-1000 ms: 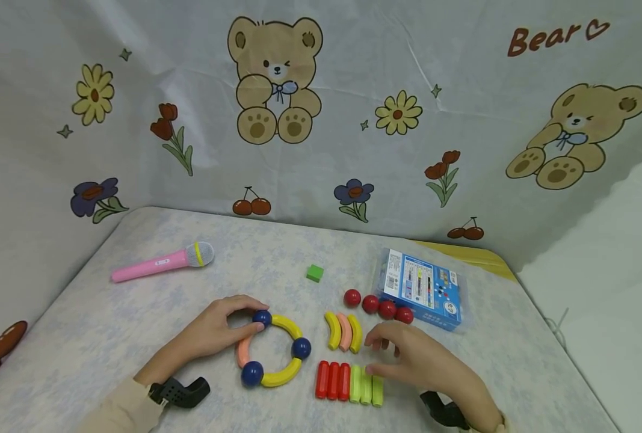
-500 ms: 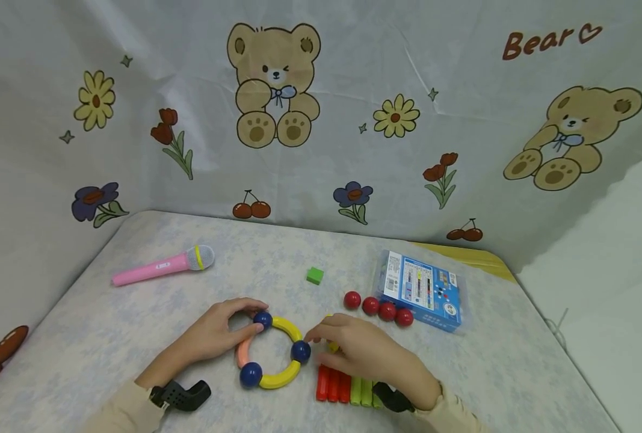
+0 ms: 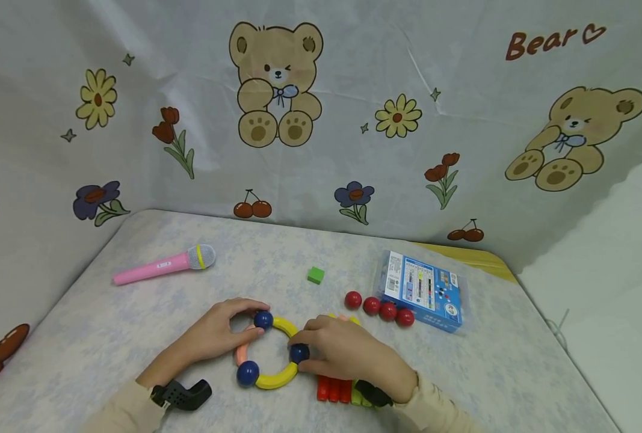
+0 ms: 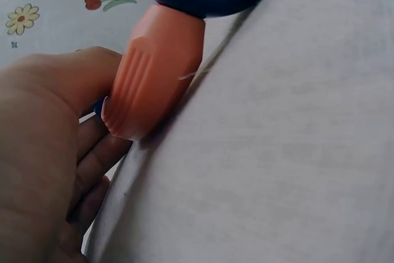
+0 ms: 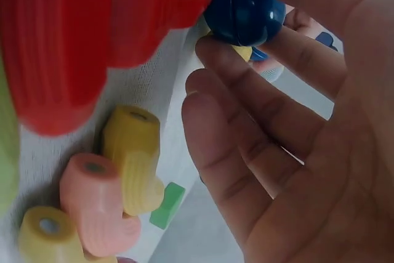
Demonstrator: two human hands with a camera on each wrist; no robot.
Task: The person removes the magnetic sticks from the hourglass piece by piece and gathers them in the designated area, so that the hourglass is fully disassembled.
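The bare left hand [image 3: 220, 331] is angled inward, its thumb and fingers set in a pinch; the bare right hand [image 3: 336, 347] is turned toward it, similarly curved.

Head: high behind left hand [image 3: 220, 331], right hand [image 3: 348, 349], facing forward-down. Wrists: close, facing fingers [image 5: 212, 146]. Head, right wrist share blue ball [image 5: 243, 10].

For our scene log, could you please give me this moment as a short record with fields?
left hand: holds the ring at its far blue ball
right hand: pinches the ring's rightmost blue ball
ring parts: three blue balls, two yellow curved pieces, one peach curved piece
loose curved pieces: two yellow, one peach
straight sticks: red and light green, partly hidden
red balls: four, beside the blue box
green block: beyond the ring
microphone: pink, lying toward the left
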